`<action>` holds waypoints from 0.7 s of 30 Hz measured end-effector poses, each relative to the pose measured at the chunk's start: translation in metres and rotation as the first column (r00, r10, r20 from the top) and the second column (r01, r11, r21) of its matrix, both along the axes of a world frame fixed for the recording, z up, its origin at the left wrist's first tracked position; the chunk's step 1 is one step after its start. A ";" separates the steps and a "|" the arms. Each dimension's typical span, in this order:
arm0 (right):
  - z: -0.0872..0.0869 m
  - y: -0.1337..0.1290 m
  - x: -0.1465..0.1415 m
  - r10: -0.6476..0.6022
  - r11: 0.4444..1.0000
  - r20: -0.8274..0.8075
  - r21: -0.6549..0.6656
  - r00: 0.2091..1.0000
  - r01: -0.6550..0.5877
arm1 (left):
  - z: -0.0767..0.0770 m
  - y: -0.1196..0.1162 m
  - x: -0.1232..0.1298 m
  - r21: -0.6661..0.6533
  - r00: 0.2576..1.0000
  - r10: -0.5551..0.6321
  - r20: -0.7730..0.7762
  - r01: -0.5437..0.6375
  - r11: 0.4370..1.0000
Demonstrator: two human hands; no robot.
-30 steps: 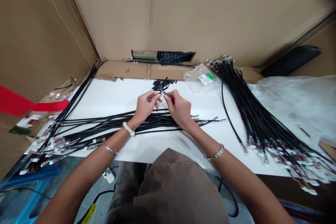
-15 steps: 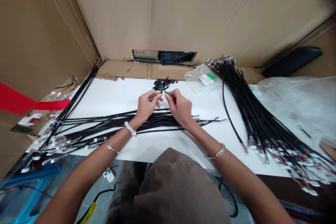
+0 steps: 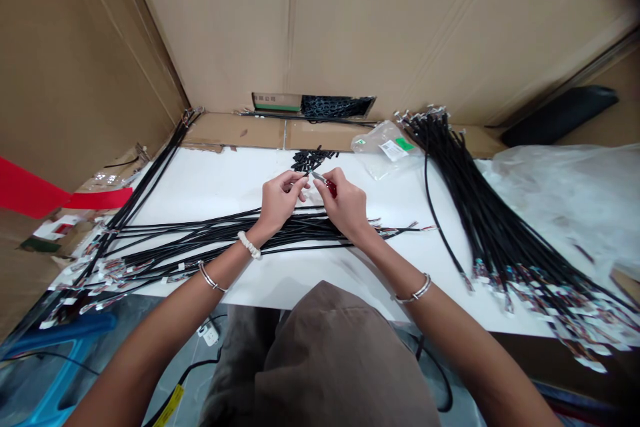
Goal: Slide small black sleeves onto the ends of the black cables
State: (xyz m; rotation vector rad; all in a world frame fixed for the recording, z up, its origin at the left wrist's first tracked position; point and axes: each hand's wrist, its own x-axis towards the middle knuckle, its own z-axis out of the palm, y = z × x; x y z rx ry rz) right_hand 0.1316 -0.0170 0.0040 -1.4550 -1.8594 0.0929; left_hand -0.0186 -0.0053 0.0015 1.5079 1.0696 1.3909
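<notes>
My left hand [image 3: 281, 199] is closed in a pinch on a short black tube piece [image 3: 307, 175], whose far end meets the tool tip. Thumb and fingers of my right hand [image 3: 345, 205] are wrapped round a small red-handled tool [image 3: 330, 187] with a pointed grey metal tip, aimed left at the black piece. Whether the tip touches it is too small to tell. Just beyond both hands lies a pile of short black tube pieces [image 3: 311, 159]. Below my hands, black cables [image 3: 295, 232] with bare coloured wire ends run across the white table [image 3: 320, 273].
A thick bundle of black cables [image 3: 465, 187] with white connectors lies at right, beside clear plastic sheeting [image 3: 575, 193]. A labelled plastic bag [image 3: 377, 153] rests at the back. More cables [image 3: 155, 173] lie along the left. Cardboard walls [image 3: 340, 27] enclose the table.
My right hand has shifted very slightly, and the tool's metal tip looks brighter with a little more red handle showing. My left hand stays almost still.
</notes>
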 end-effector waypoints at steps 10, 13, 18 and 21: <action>0.000 0.000 0.000 0.012 1.000 -0.011 0.014 1.000 -0.012 | -0.001 0.000 -0.001 0.056 0.999 0.022 -0.042 -0.019 0.998; 0.000 0.000 0.000 0.017 1.000 -0.002 0.013 1.000 -0.017 | -0.002 0.000 -0.001 0.083 0.997 0.036 -0.064 -0.031 0.996; 0.001 0.000 0.001 0.007 1.000 0.036 0.001 0.999 -0.007 | -0.004 0.001 -0.001 0.114 0.994 0.054 -0.098 -0.043 0.993; 0.001 0.001 0.000 -0.005 1.000 0.061 -0.009 0.998 0.006 | -0.005 0.001 -0.001 0.125 0.992 0.064 -0.111 -0.050 0.991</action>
